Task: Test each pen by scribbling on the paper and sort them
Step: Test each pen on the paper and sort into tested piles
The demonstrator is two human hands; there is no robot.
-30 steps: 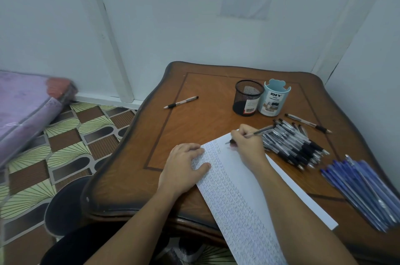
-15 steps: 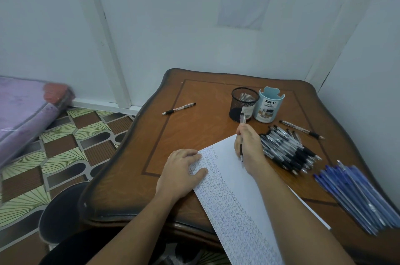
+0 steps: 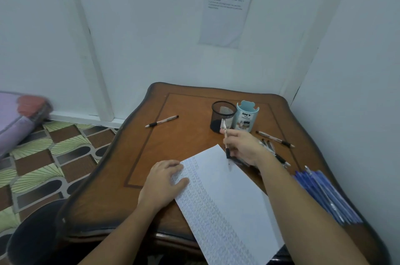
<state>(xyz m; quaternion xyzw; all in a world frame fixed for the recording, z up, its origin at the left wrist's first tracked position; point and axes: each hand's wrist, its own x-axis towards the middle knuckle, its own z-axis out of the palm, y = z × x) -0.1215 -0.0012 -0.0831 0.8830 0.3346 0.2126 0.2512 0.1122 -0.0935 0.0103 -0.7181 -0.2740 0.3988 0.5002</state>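
Table (image 3: pixel 184 145) in corner, patterned floor (image 3: pixel 43 156) at 9 o'clock, blue pens (image 3: pixel 324 195) at 3, left hand (image 3: pixel 162 184) flat on paper (image 3: pixel 227 199), right hand (image 3: pixel 244 147) pinching pen (image 3: pixel 226 144)

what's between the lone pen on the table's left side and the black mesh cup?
Nothing. In the head view, only bare wooden tabletop separates the lone pen from the black mesh cup.

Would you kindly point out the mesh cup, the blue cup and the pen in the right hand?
mesh cup (image 3: pixel 218 121), head view, front wall
blue cup (image 3: pixel 246 118), head view, label
pen (image 3: pixel 226 145), head view, barrel
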